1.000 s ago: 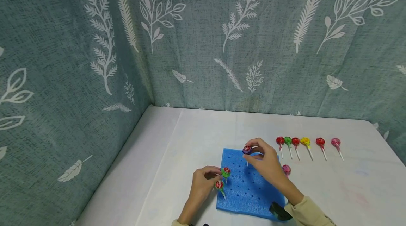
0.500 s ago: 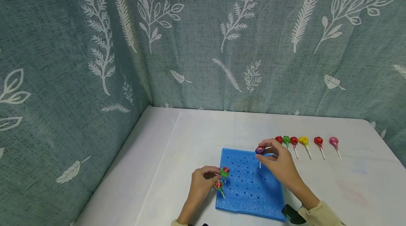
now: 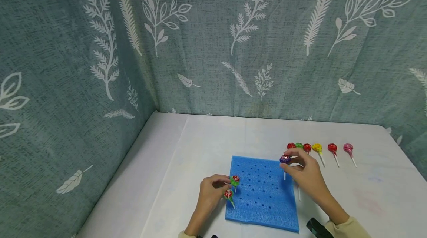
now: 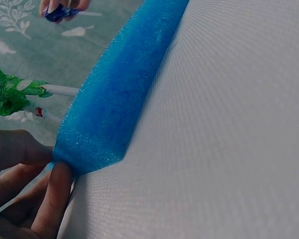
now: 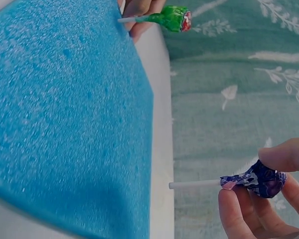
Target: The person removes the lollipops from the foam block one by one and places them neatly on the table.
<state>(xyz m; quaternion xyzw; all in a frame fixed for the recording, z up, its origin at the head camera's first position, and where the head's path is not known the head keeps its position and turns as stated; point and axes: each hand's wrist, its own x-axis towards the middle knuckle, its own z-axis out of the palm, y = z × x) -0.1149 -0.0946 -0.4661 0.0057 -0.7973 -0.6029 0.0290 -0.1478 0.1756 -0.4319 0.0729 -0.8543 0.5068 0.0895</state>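
My right hand [image 3: 307, 171] pinches the wrapped head of a purple lollipop [image 3: 285, 159] between thumb and fingers. Its white stick points down, above the far right corner of a blue foam board [image 3: 260, 212] dotted with small holes. In the right wrist view the stick of the purple lollipop [image 5: 266, 181] is free at its end, apart from the foam. At the board's left edge, my left hand [image 3: 211, 192] grips the foam between thumb and finger. Two green-and-red lollipops, one farther [image 3: 235, 181] and one nearer [image 3: 228, 194], stand with sticks in the board beside that hand.
Behind the right hand lies a row of lollipops, including a yellow one [image 3: 317, 148], a red one [image 3: 332, 148] and a pink one [image 3: 348, 148]. A white stick [image 3: 299, 193] shows below the right hand. A patterned curtain [image 3: 207, 45] borders the white table [image 3: 186, 149].
My right hand has carried the purple lollipop to the right, from over the board's far middle to its far right corner. The left hand stays at the board's left edge.
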